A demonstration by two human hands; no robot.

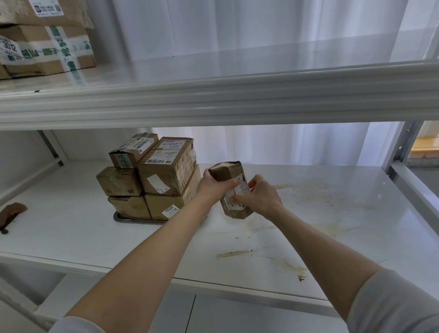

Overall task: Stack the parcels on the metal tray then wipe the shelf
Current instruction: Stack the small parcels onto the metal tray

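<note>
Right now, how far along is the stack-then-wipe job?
Done: a stack of parcels sits on the metal tray. In hand: the left hand and right hand both grip one more parcel, just right of the stack, off the tray. Left: place that parcel, then wipe; brown stains mark the shelf, and what looks like a brown cloth lies untouched at its left end.
</note>
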